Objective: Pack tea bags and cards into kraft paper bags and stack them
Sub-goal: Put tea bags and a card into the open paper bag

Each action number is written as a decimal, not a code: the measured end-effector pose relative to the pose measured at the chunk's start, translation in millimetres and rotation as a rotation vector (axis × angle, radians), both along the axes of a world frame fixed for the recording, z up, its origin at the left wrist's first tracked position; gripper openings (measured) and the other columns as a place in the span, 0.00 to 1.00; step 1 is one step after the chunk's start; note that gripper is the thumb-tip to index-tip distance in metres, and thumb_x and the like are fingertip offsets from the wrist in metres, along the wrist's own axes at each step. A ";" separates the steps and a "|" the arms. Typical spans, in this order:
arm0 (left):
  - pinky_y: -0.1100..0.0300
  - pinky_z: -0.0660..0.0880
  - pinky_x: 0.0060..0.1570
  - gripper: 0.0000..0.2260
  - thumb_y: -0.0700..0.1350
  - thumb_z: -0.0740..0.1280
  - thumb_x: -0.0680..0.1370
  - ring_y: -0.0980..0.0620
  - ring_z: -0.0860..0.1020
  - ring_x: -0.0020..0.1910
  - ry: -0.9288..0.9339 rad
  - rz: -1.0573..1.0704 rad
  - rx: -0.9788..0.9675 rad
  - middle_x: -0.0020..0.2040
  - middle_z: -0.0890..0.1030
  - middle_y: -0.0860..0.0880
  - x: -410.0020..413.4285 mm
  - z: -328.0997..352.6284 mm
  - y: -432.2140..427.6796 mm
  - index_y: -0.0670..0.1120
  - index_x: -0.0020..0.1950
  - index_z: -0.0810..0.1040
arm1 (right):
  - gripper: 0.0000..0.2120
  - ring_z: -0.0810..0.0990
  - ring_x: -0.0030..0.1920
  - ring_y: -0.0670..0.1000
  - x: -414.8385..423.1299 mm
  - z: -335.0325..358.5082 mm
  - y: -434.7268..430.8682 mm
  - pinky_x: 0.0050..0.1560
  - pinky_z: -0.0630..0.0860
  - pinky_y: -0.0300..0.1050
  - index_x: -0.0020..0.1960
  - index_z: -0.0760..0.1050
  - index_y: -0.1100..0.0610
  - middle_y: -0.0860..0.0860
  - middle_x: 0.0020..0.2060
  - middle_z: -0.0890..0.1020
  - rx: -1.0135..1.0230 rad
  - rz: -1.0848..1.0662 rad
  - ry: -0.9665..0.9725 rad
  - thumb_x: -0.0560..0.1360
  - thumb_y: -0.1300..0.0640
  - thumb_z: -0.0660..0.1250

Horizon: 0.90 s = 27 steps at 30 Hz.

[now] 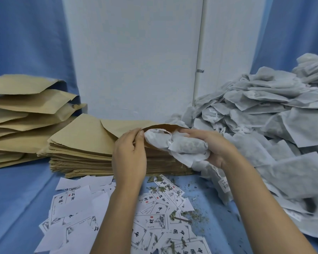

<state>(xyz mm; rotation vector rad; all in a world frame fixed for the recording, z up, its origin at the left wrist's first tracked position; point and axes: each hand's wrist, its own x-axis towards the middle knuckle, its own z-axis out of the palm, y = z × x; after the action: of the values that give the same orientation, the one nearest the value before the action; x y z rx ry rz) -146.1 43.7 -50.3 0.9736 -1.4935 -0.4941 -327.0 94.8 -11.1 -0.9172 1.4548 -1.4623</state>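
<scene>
— Several tea bags (180, 145), bunched in the right hand's (217, 147) grip?
— Yes, pointing left, nose at the kraft bag's (88, 134) mouth. The left hand (128, 154) pinches its lip open.

I read the scene as evenly lit by soft, cool light from above, moderately bright. Shadows are faint: a thin one lies on the tabletop (26, 189) under the kraft bag stack (84, 158). Wide-angle distortion bends the frame edges. The centre is sharp; the tea bag pile (283, 125) smears into blur toward the lower right.
</scene>
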 end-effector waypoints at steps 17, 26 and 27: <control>0.52 0.70 0.60 0.14 0.43 0.61 0.80 0.50 0.74 0.64 -0.513 0.032 -0.148 0.62 0.79 0.49 -9.9 9.2 16.2 0.46 0.63 0.78 | 0.11 0.83 0.44 0.53 16.4 -8.8 -11.2 0.46 0.78 0.46 0.56 0.80 0.60 0.56 0.45 0.84 -0.103 -0.266 -0.160 0.76 0.57 0.67; 0.58 0.71 0.49 0.14 0.44 0.59 0.81 0.47 0.77 0.56 -0.324 0.097 -0.094 0.56 0.82 0.48 -1.3 11.1 13.9 0.46 0.63 0.79 | 0.18 0.80 0.57 0.51 25.4 -3.1 -9.7 0.48 0.79 0.41 0.61 0.77 0.53 0.52 0.57 0.81 -0.140 0.069 0.011 0.76 0.67 0.60; 0.59 0.70 0.48 0.13 0.44 0.59 0.81 0.48 0.77 0.55 -0.321 0.091 -0.107 0.55 0.82 0.48 -0.5 11.7 15.1 0.46 0.62 0.79 | 0.17 0.81 0.54 0.50 26.0 -3.2 -10.4 0.43 0.79 0.39 0.59 0.78 0.53 0.52 0.55 0.82 -0.130 0.078 -0.007 0.77 0.68 0.60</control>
<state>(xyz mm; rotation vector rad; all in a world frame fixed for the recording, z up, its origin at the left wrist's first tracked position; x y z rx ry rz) -146.6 58.8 -38.6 1.0666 -1.7324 -0.1953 -301.0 84.4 -14.3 -1.0350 1.3169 -1.5144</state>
